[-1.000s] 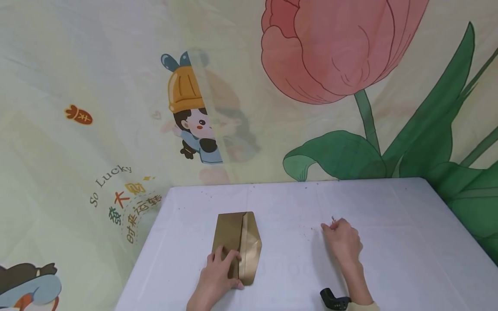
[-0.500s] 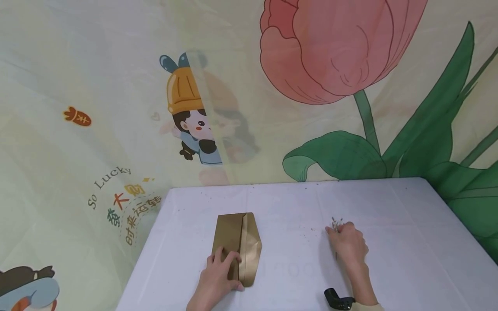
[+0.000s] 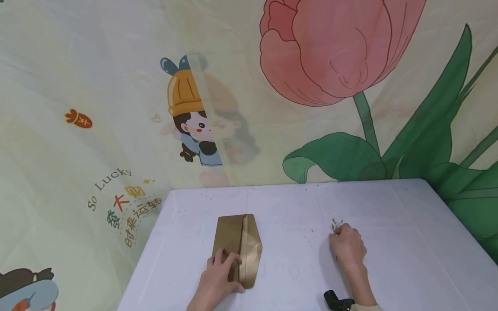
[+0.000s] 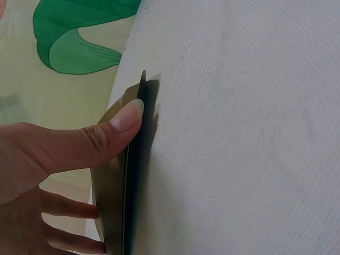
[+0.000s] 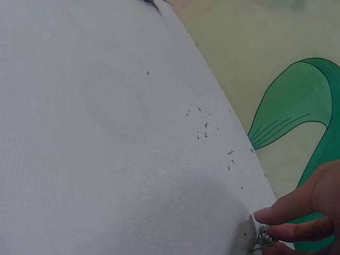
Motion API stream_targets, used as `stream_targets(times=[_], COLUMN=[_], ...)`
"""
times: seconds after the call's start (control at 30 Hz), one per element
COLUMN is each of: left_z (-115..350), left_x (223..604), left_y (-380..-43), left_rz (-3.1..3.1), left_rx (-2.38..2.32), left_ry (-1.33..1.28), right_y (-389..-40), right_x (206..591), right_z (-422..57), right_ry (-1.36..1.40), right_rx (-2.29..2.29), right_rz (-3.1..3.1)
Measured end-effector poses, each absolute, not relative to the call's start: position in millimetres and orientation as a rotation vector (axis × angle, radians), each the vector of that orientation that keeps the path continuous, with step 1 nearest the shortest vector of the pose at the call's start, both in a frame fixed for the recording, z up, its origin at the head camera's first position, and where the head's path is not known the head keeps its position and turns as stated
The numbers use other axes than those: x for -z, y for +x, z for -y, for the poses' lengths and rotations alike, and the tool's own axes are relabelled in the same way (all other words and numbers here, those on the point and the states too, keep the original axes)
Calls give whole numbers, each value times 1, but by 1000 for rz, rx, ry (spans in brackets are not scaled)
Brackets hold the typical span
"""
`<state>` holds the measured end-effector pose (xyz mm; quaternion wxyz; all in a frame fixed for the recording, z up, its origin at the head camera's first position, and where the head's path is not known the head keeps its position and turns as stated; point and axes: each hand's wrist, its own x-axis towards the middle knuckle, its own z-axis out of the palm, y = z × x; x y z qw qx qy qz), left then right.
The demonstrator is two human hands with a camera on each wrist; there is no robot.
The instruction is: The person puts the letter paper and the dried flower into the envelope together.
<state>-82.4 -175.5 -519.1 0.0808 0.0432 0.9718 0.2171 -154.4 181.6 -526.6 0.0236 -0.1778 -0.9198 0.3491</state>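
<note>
A gold paper envelope [image 3: 229, 231] lies left of centre on the white table, its pointed, shinier flap [image 3: 252, 250] spread to the right. My left hand [image 3: 214, 278] holds the near part of the envelope with bent fingers on its face. In the left wrist view the thumb [image 4: 127, 117] presses at the edge of the envelope [image 4: 110, 196]. Right of it, my right hand [image 3: 348, 245] pinches a small dried sprig [image 3: 334, 224] with pale tips. The right wrist view shows thumb and fingers round the sprig [image 5: 264, 238], near the frame's bottom corner.
Tiny dark crumbs [image 5: 206, 126] are scattered between the envelope and my right hand, with more along the far edge of the white table [image 3: 288, 203]. A black device [image 3: 337, 301] sits at my right wrist. Behind hangs a printed cloth [image 3: 241, 65] with a tulip.
My right hand has moved a little to the right and nearer, and more of the sprig shows above its fingers. The left hand and the envelope have stayed in place.
</note>
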Motion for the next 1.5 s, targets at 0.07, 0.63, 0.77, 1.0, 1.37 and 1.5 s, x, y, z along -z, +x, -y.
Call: stream_targets(times=[0.07,0.63,0.77,1.0,1.37,1.5], left_z=[175,178,179,179,182,184], left_x=[519,523,522,522,522,522], left_y=[-83,-82,-82,-83,-79,-79], left_rz=[-2910,-2912,-2905,-2893,-2892,-2907], left_rx=[-645,-637,-655,-676,-700,-695], left_ry=[132,158,160,158,152,168], right_y=[-154,-157,-158,-159,-155,-157], right_x=[528,529,528,525,523,523], right_z=[-181,-180,-181,-180,-181,-177], right_ry=[-558,-541,-559,-587,-528,-540], right_rx=[-1071,-1115,-1117,-1119,-1253,-1263], right_rz=[2838,2813,2814,2817,2827,2824])
